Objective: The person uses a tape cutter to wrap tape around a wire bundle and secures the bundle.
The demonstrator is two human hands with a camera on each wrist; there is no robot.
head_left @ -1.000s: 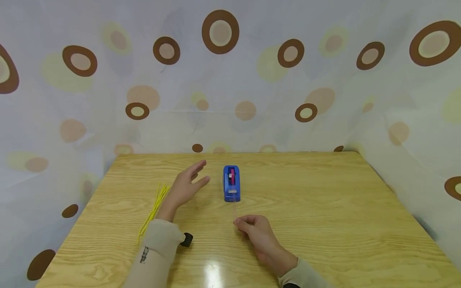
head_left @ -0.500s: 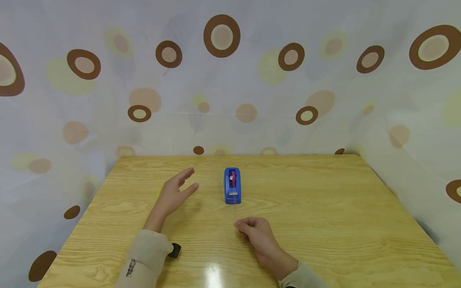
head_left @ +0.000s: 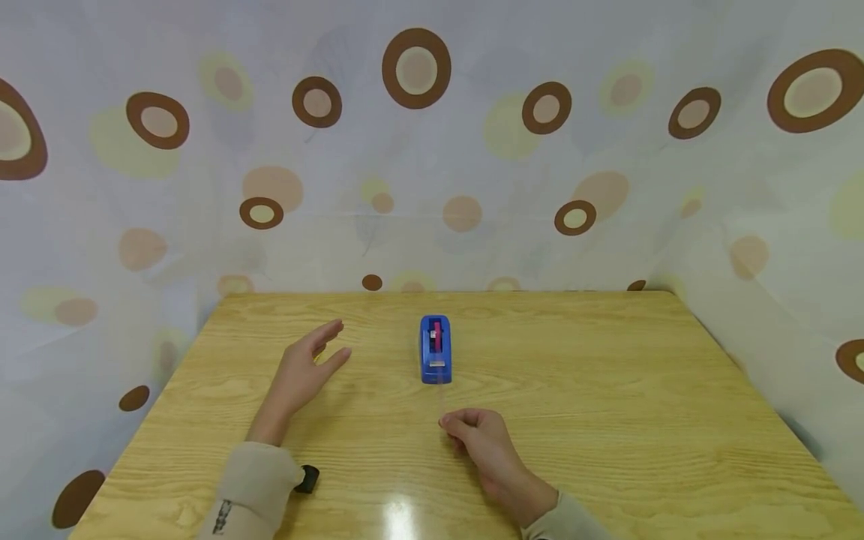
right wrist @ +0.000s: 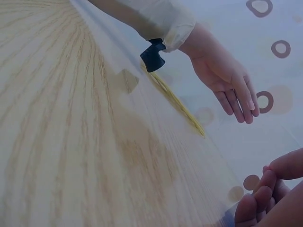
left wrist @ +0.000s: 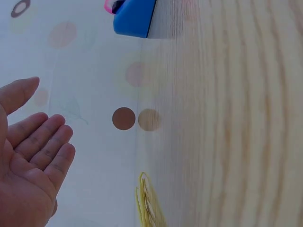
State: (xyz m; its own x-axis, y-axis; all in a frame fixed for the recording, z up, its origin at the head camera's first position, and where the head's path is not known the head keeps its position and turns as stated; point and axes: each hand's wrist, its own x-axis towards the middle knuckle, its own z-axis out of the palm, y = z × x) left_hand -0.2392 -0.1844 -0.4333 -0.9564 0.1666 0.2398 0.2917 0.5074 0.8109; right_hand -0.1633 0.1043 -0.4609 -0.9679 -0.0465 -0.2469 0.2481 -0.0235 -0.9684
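While the right hand (head_left: 487, 442) pinches a strip of clear tape (head_left: 442, 396) drawn toward the near edge from the blue plastic tape dispenser (head_left: 435, 349), the left hand (head_left: 301, 370) hovers open above the light wood-grain table (head_left: 607, 390), fingers straight and holding nothing. The dispenser stands at centre, toward the far edge, with a pink roll in its slot. The right thumb and forefinger are curled together on the tape end; the other fingers are tucked.

Risks, as judgement:
- Nothing steadies the dispenser. A further pull on the tape could drag or tip it toward the near side, since the left hand is well apart from it.
- The tape is thin and nearly invisible. If it sags it may stick to the table or fold on itself.
- A pull out of line with the cutter could tear the strip raggedly.

View differences:
- Head view: shows both hands, the dispenser and the tape line together. The bundle of thin yellow strands (right wrist: 177, 104) is hidden there behind the left forearm.
- Right wrist view: shows the strands lying on the table left of centre, beneath the left wrist, and the black wrist-mounted device (right wrist: 153, 55) at the beige sleeve (right wrist: 156, 19).
- Left wrist view: shows the open palm and the far end of the yellow strands; the dispenser is at frame edge only.
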